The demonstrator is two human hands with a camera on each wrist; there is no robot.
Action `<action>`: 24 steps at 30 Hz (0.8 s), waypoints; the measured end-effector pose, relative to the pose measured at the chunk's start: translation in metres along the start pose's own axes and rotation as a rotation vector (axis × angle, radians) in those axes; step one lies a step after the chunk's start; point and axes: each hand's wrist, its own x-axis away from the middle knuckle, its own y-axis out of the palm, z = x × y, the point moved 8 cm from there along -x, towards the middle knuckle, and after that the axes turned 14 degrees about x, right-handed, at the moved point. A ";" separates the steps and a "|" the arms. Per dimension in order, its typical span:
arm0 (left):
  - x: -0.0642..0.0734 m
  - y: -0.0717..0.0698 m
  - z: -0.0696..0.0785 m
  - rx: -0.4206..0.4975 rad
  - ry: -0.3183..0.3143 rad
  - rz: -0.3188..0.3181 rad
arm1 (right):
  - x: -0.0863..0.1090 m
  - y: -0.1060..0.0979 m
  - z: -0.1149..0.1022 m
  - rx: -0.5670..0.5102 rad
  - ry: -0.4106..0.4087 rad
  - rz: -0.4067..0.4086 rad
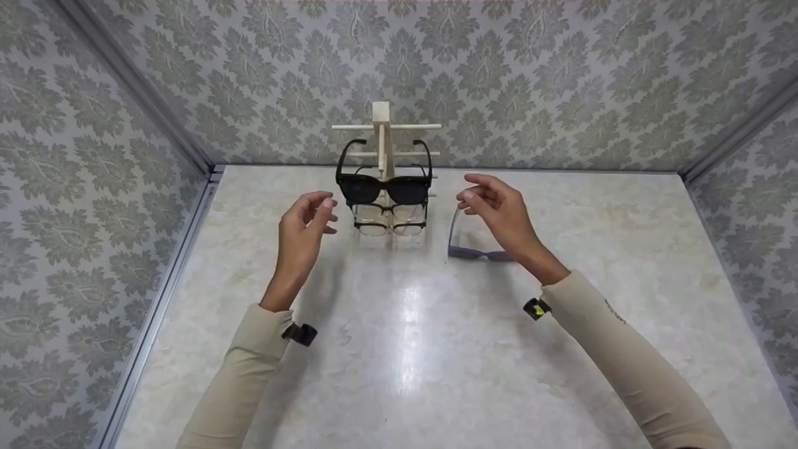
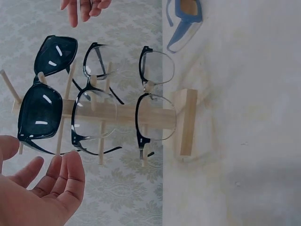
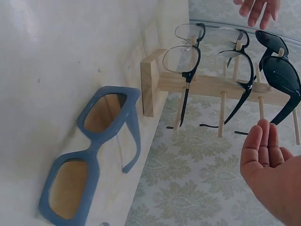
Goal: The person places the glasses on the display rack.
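Note:
Black sunglasses [image 1: 408,190] sit on an upper peg of a wooden eyewear stand [image 1: 381,113]. Two dark-browed eyeglasses with clear lenses hang lower down, one pair [image 2: 76,117] directly under the sunglasses and the other [image 2: 140,117] nearest the stand's base [image 2: 189,123]. My left hand [image 1: 300,234] hovers just left of the sunglasses, its fingers loosely bent and holding nothing. On the opposite side, my right hand [image 1: 504,212] is raised with relaxed fingers, also empty. Below it on the table lie blue-framed sunglasses [image 3: 96,139] with brown lenses, partly covered by the right wrist in the head view.
Bare wooden pegs [image 1: 418,126] stick out at the top of the stand. The marbled table [image 1: 349,374] meets patterned wall panels [image 1: 499,81] behind and at both sides. Metal trim [image 1: 156,299] edges the left side.

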 end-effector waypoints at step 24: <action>0.058 0.060 -0.052 -0.034 -0.092 -0.169 | 0.052 -0.041 0.059 -0.016 0.080 0.100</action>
